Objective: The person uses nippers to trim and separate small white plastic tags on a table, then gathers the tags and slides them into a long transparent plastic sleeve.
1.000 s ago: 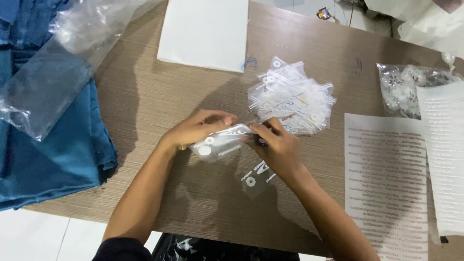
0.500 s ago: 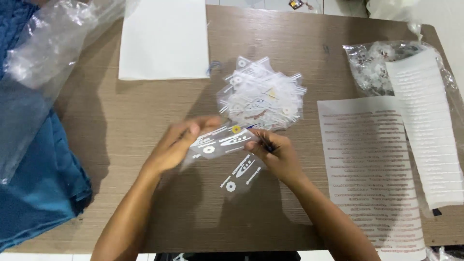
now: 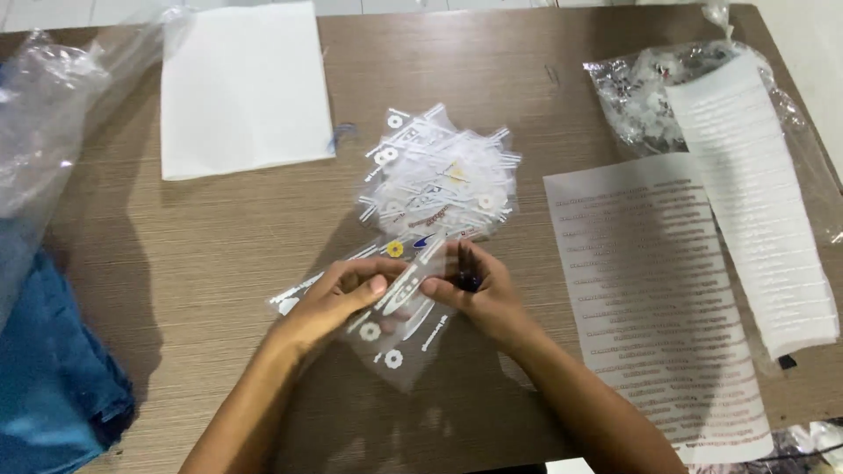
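1. Two hands met over the middle of a brown table (image 3: 219,263): the left hand (image 3: 338,298) and right hand (image 3: 479,290) both pinched one small clear bag (image 3: 406,285).
2. The bag, printed with white marks, lay tilted between the fingertips, the left thumb pressed on its lower edge and the right fingers curled round its upper end.
3. A dark item (image 3: 467,268) sat in the right hand; what it was could not be told.
4. More clear bags lay under the hands, touching the table, near the front edge.
5. A pile of bags (image 3: 439,175) rested just beyond the fingers.
6. A blank white sheet (image 3: 241,88) lay far left, printed sheets (image 3: 659,298) right, blue cloth (image 3: 53,377) at the left edge.
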